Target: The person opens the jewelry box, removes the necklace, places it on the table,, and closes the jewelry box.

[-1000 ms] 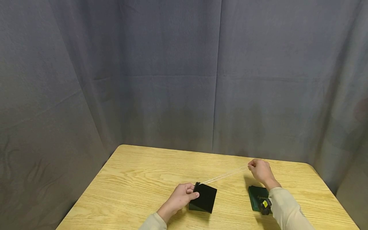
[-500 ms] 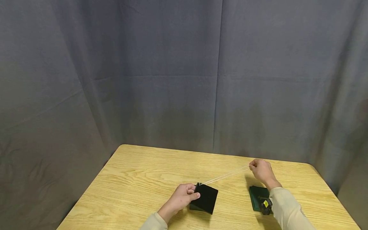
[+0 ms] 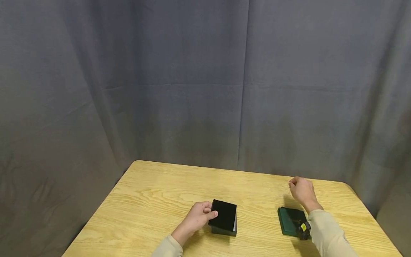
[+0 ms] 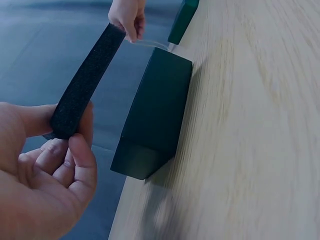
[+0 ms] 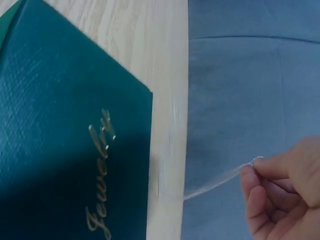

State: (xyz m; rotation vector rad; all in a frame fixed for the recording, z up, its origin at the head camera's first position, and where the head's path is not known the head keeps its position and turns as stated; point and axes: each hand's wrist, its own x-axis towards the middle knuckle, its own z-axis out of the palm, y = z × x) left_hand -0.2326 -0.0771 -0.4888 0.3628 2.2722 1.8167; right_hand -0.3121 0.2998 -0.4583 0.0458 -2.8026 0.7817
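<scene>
My left hand (image 3: 198, 217) pinches a black velvety jewelry-box pad (image 3: 223, 215) by its left edge, thumb on top. The pad is tilted just above the green box base (image 3: 223, 232), whose white inner edge shows at the right. In the left wrist view, the pad (image 4: 87, 82) and the box base (image 4: 155, 110) stand apart. My right hand (image 3: 302, 191) pinches a thin silvery necklace chain between thumb and forefinger. In the right wrist view the chain (image 5: 215, 187) slants away from the fingertips; its far end is hard to make out.
A green box lid (image 3: 287, 223) with gold "Jewelry" lettering lies on the table below my right wrist. The wooden table (image 3: 160, 192) has rounded far corners. Behind it hangs a grey curtain (image 3: 192, 107).
The chain was stretched between the pad and my right hand; now it is off the pad. My right hand has shifted right, and the pad has moved slightly left and turned.
</scene>
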